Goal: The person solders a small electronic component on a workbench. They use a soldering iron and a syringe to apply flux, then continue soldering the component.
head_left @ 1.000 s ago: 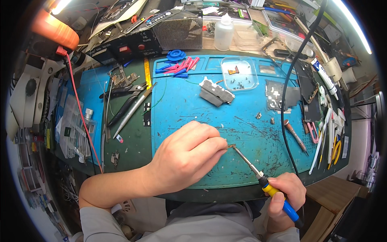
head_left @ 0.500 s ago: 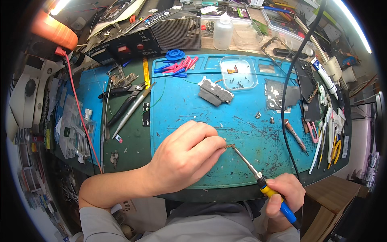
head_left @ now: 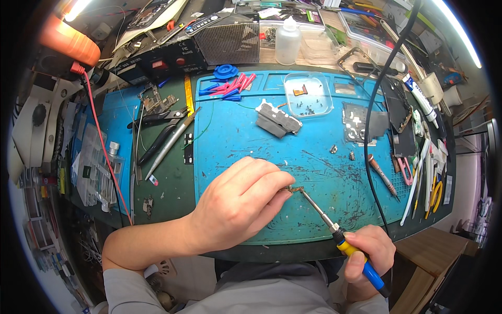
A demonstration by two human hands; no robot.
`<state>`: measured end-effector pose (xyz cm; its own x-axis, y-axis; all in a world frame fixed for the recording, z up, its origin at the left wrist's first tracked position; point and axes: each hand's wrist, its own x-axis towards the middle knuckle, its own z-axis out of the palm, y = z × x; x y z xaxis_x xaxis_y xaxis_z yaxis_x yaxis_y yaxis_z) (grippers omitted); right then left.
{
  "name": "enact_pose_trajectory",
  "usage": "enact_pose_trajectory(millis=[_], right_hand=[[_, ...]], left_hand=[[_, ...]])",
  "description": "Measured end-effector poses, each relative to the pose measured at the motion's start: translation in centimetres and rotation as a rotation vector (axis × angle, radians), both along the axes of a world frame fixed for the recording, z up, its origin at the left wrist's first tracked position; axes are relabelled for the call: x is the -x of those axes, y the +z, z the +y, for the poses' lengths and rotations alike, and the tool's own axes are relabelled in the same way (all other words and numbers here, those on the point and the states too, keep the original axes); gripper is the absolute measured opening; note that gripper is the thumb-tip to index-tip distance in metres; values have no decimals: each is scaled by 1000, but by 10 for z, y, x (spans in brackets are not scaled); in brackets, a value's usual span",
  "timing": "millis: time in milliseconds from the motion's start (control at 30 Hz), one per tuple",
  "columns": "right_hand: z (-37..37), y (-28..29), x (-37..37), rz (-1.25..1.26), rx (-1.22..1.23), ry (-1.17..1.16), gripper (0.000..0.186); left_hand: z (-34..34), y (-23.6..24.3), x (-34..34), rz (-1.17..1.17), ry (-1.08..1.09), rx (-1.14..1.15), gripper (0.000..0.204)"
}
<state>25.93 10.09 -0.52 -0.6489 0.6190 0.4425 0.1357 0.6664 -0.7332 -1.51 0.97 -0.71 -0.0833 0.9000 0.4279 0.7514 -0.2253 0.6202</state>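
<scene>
My left hand point(head_left: 243, 201) is closed in a pinch over the blue work mat point(head_left: 240, 157). Between its fingertips sits a small brownish-gold part point(head_left: 297, 189), mostly covered by the fingers, so its kind does not show. In my right hand point(head_left: 370, 256) is a soldering iron point(head_left: 361, 257) with a yellow and blue handle, gripped like a pen. Its metal tip points up and left, and meets or nearly meets the end of the small part. A grey metal-backed assembly point(head_left: 278, 119) lies on the mat beyond my left hand.
A clear tray point(head_left: 308, 107) holds tiny dark pieces. Pink and blue cone tips point(head_left: 232, 88) lie beside it. Pliers point(head_left: 159, 141) and a silver pen-shaped tool point(head_left: 170, 146) lie left; a screwdriver point(head_left: 383, 178) lies right. A black cable point(head_left: 369, 125) hangs across the right side.
Hardly anything differs. The small part at my left fingertips seems slightly turned, while both hands and the soldering iron stay almost in place.
</scene>
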Motion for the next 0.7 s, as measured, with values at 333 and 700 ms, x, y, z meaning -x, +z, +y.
enact_pose_trajectory(millis=[333, 700], right_hand=[[-8, -8, -12, 67, 53, -57, 28], [-8, -10, -14, 63, 91, -58, 30]], left_hand=[[0, -1, 3, -1, 2, -29, 27], [-1, -2, 3, -42, 6, -23, 25]])
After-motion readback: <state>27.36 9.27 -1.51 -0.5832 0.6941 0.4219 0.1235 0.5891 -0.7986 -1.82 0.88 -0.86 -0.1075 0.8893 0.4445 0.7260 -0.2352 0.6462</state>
